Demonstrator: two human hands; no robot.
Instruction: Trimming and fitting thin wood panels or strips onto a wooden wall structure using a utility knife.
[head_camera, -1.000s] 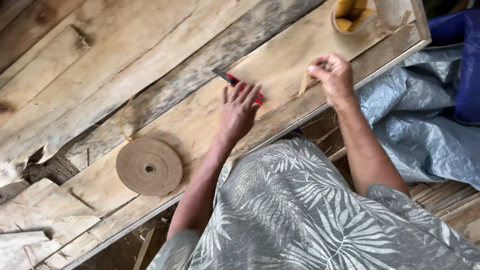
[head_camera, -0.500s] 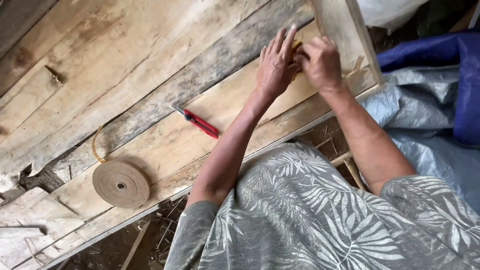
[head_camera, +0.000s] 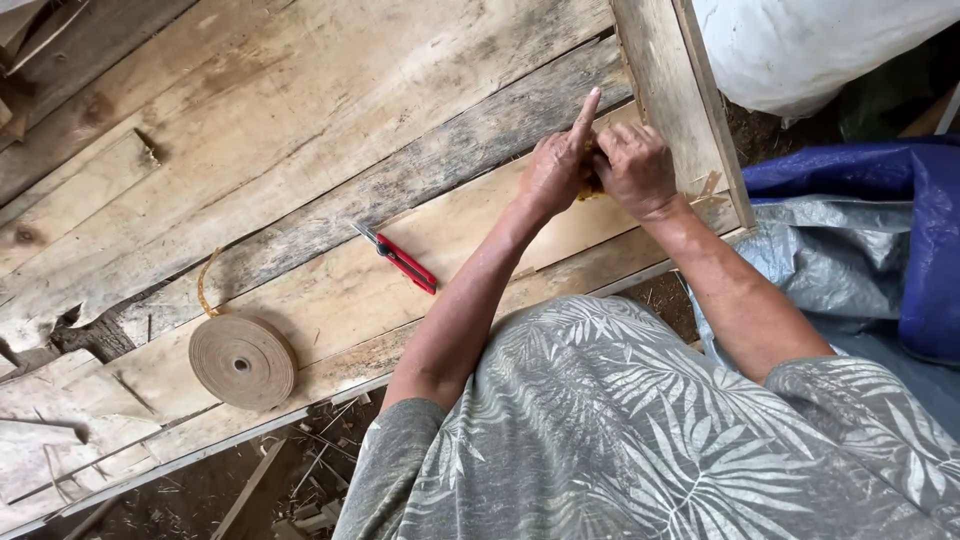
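Over on the left a flat roll of brown tape (head_camera: 242, 361) lies on the plank table (head_camera: 300, 120), loose end curling up. Further right, a red utility knife (head_camera: 398, 259) sits untouched. Then both hands meet beside a wooden frame (head_camera: 668, 90): left hand (head_camera: 553, 172) with index finger out, right hand (head_camera: 637, 170) in a closed grip on something small and yellowish (head_camera: 590, 186), mostly hidden.

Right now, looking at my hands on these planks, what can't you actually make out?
All in the head view:
- What the left hand and right hand pinch: only a yellowish sliver shows, the fingers cover it.
- The red utility knife: too small to tell whether its blade is out.
- The white sack: cut off by the top edge.
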